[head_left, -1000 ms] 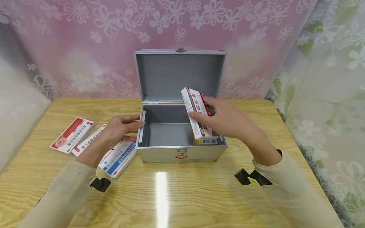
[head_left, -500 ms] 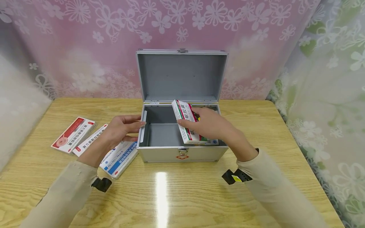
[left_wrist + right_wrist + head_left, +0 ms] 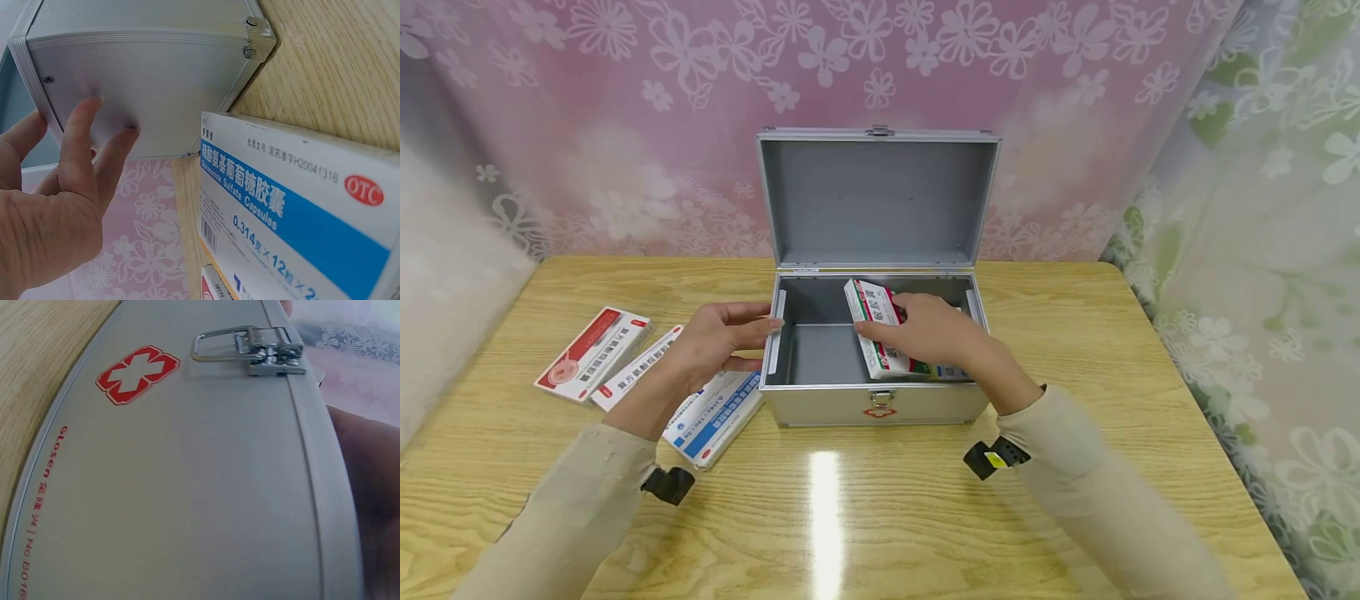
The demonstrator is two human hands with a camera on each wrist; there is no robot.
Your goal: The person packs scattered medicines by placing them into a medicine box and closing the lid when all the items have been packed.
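Observation:
An aluminium first-aid case (image 3: 820, 407) stands on the table with its grey-lined lid (image 3: 878, 200) raised. Inside it, toward the right, my right hand (image 3: 934, 331) grips a white medicine box (image 3: 872, 310) with red and green stripes, thumb on the near side, box tilted. A second small box (image 3: 951, 372) with yellow and blue shows partly under that hand. In the right wrist view the case's front and latch (image 3: 275, 351) hide most of the hand. My left hand (image 3: 715, 337) touches the case's left side, fingers spread and fairly straight, thumb at the rim.
Left of the case, partly behind the left arm, lie a blue-striped medicine box (image 3: 715, 425) close to the case's side, another white box (image 3: 636, 367), and a red-and-white box (image 3: 593, 354). A pink flowered curtain (image 3: 700, 167) hangs behind the table.
My right hand has moved left and down with the striped medicine box, from over the right part of the case into it. My left hand stays at the left wall.

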